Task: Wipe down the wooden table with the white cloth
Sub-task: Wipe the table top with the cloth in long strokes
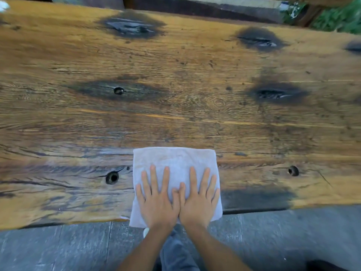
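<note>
A folded white cloth (173,161) lies flat on the wooden table (175,85), at its near edge, with its lower corner hanging just over that edge. My left hand (157,200) and my right hand (199,202) press down on the cloth side by side, palms flat, fingers spread and pointing away from me, thumbs touching. Neither hand grips the cloth. The table is a rough slab with dark knots and several small round holes.
Grey stone paving (68,249) runs below the table's near edge. A hole (112,178) sits just left of the cloth, another hole (293,170) to the right. Beyond the far edge are a dark bench-like beam (195,6) and green plants (336,18).
</note>
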Demonstrator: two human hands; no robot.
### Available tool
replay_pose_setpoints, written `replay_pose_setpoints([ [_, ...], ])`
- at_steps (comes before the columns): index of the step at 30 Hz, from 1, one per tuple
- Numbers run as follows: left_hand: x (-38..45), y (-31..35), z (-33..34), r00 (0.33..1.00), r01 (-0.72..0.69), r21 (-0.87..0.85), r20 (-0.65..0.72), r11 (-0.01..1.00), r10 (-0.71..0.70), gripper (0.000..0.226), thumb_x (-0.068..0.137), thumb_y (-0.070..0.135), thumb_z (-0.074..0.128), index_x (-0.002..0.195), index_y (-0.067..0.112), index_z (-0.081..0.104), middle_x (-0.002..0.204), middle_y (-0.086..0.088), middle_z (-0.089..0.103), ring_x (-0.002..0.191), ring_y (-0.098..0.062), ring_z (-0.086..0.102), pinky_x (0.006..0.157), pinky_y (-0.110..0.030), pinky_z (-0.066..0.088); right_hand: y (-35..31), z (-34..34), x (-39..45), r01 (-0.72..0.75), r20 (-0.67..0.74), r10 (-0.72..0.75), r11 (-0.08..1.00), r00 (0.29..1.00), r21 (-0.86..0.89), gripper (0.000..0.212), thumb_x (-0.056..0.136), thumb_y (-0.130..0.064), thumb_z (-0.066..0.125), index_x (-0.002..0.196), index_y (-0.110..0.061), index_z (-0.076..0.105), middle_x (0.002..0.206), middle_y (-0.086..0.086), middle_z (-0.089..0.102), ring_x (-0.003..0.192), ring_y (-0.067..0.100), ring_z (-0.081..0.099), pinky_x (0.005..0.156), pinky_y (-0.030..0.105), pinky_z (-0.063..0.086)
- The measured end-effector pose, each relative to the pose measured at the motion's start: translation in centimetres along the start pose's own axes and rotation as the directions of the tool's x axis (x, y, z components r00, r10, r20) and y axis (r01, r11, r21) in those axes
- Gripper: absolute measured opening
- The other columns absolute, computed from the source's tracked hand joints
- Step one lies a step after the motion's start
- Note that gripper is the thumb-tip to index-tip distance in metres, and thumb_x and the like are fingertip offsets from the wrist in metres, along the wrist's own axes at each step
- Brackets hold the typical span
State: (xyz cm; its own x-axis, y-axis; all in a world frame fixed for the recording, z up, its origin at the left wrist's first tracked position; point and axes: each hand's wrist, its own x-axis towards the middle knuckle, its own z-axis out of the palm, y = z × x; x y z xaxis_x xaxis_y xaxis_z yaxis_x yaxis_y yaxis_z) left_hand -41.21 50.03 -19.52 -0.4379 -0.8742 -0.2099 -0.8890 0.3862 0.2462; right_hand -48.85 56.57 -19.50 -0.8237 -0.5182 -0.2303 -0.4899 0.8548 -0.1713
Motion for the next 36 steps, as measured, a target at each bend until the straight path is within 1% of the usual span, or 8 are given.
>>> replay_pose_setpoints([
  [3, 1.5, 0.1, 0.1, 1.000, 0.020, 0.002, -0.009, 1.000, -0.020, 0.063, 0.097, 0.054, 0.023, 0.158, 0.039, 0.019, 0.169, -0.001, 0.008, 0.156, -0.030, 0.006, 0.122, -0.055, 0.012, -1.8, -0.2, 1.4, -0.101, 0.004, 0.100, 0.995, 0.995, 0.027, 0.066, 0.096, -0.063, 0.016, 0.158, -0.043, 0.010, 0.170, 0.006, 0.001, 0.157, 0.030, 0.000, 0.123, 0.058, 0.009],
  [6, 4.2, 0.4, 0.2, 0.999, -0.026, -0.002, -0.030, 1.000, 0.026, 0.061, 0.097, 0.051, 0.025, 0.157, 0.041, 0.021, 0.169, 0.001, 0.009, 0.156, -0.031, 0.006, 0.122, -0.056, 0.011, -2.5, 0.0, 3.4, -0.114, -0.078, 0.117, 0.993, 0.990, 0.042, 0.069, 0.094, -0.064, 0.021, 0.158, -0.038, 0.023, 0.169, 0.012, 0.010, 0.156, 0.037, 0.008, 0.119, 0.065, 0.015],
  [9, 7.9, 1.5, 0.2, 0.997, -0.058, 0.006, -0.040, 0.998, 0.059, 0.060, 0.098, 0.048, 0.025, 0.157, 0.042, 0.019, 0.169, 0.001, 0.008, 0.156, -0.032, 0.002, 0.121, -0.058, 0.012, -2.9, 0.4, 6.9, -0.123, -0.087, 0.123, 0.992, 0.989, 0.001, 0.073, 0.094, -0.066, 0.029, 0.160, -0.038, 0.014, 0.170, 0.014, 0.001, 0.156, 0.038, -0.001, 0.120, 0.065, 0.009],
  [15, 14.9, 4.0, -0.2, 0.997, -0.057, -0.005, -0.058, 0.998, 0.056, 0.061, 0.098, 0.044, 0.028, 0.158, 0.042, 0.015, 0.170, 0.000, 0.003, 0.156, -0.032, -0.001, 0.122, -0.059, 0.009, -4.6, 0.0, 14.8, -0.072, -0.068, 0.070, 0.997, 0.995, -0.039, 0.079, 0.096, -0.066, 0.031, 0.160, -0.039, -0.006, 0.168, 0.014, -0.015, 0.155, 0.035, -0.016, 0.122, 0.062, 0.000],
  [18, 19.5, 5.6, -0.8, 0.997, -0.052, -0.010, -0.056, 0.999, 0.052, 0.062, 0.097, 0.044, 0.025, 0.158, 0.042, 0.013, 0.170, 0.001, 0.001, 0.156, -0.031, -0.003, 0.122, -0.059, 0.007, -5.9, -0.5, 19.6, -0.058, -0.084, 0.055, 0.998, 0.995, -0.028, 0.081, 0.096, -0.068, 0.034, 0.159, -0.039, -0.008, 0.168, 0.013, -0.017, 0.154, 0.035, -0.017, 0.123, 0.061, -0.002],
  [23, 27.9, 8.5, -1.5, 0.997, -0.048, -0.009, -0.065, 0.999, 0.047, 0.061, 0.099, 0.043, 0.031, 0.158, 0.043, 0.012, 0.169, 0.002, -0.004, 0.155, -0.030, -0.010, 0.123, -0.057, 0.001, -8.5, -1.6, 28.2, -0.052, -0.097, 0.049, 0.998, 0.994, -0.020, 0.074, 0.097, -0.064, 0.026, 0.159, -0.040, -0.008, 0.168, 0.012, -0.018, 0.154, 0.033, -0.019, 0.122, 0.059, -0.005],
  [28, 35.5, 11.1, -2.2, 0.994, -0.056, -0.008, -0.098, 0.998, 0.055, 0.061, 0.100, 0.045, 0.031, 0.158, 0.044, 0.010, 0.169, 0.003, -0.005, 0.155, -0.029, -0.012, 0.123, -0.056, -0.002, -11.0, -3.0, 35.8, -0.044, -0.083, 0.042, 0.999, 0.996, -0.023, 0.074, 0.098, -0.065, 0.022, 0.157, -0.041, -0.015, 0.166, 0.011, -0.025, 0.152, 0.032, -0.025, 0.121, 0.057, -0.011],
  [36, 49.6, 16.1, -3.8, 0.988, -0.010, -0.016, -0.152, 1.000, 0.008, 0.064, 0.094, 0.050, 0.013, 0.158, 0.044, 0.008, 0.169, 0.004, -0.006, 0.154, -0.029, -0.013, 0.122, -0.056, -0.005, -15.4, -6.3, 50.2, 0.032, -0.074, -0.033, 0.999, 0.997, -0.011, 0.070, 0.100, -0.068, 0.013, 0.156, -0.041, -0.018, 0.165, 0.011, -0.029, 0.151, 0.031, -0.029, 0.120, 0.056, -0.017],
])
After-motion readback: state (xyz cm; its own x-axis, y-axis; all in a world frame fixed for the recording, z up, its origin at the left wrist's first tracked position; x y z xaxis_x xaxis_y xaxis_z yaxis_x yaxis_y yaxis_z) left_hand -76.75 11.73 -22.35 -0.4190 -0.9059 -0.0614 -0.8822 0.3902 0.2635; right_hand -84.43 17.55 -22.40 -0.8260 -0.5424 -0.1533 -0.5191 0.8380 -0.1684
